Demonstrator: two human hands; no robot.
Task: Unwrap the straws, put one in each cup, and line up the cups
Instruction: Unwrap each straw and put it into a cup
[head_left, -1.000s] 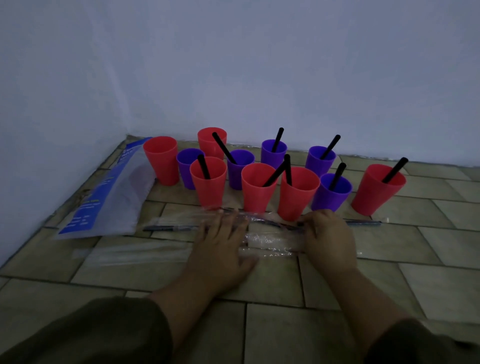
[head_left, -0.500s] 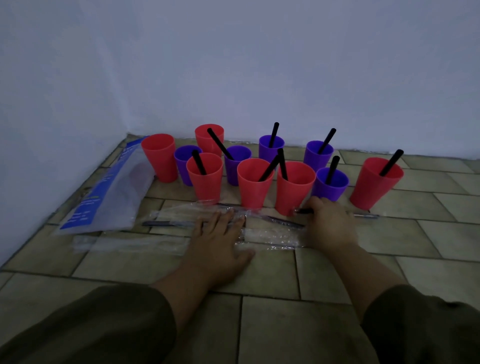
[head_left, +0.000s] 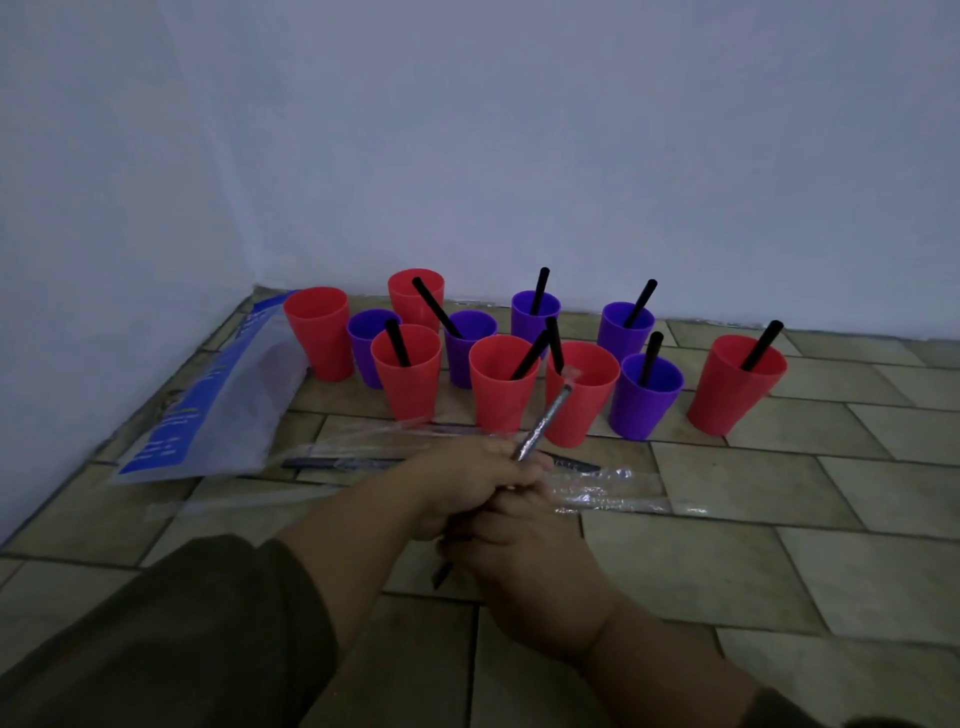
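Several red and purple cups stand in a loose cluster on the tiled floor by the wall. Most hold a black straw. The far-left red cup (head_left: 319, 332) and the purple cup (head_left: 370, 345) beside it show no straw. My left hand (head_left: 470, 480) and my right hand (head_left: 519, 551) are together in front of the cups, both closed on a wrapped straw (head_left: 543, 423) that points up toward the cups. Its lower end sticks out below my right hand. Another wrapped straw (head_left: 332, 463) lies on the floor among clear wrappers (head_left: 613, 493).
A blue and white plastic bag (head_left: 218, 400) lies at the left by the side wall. Walls close off the back and the left. Bare tiles stretch to the right and toward me.
Both hands have lifted off the wrappers on the floor and come together, raising a wrapped straw that lay in front of the cups. The view has tilted slightly.
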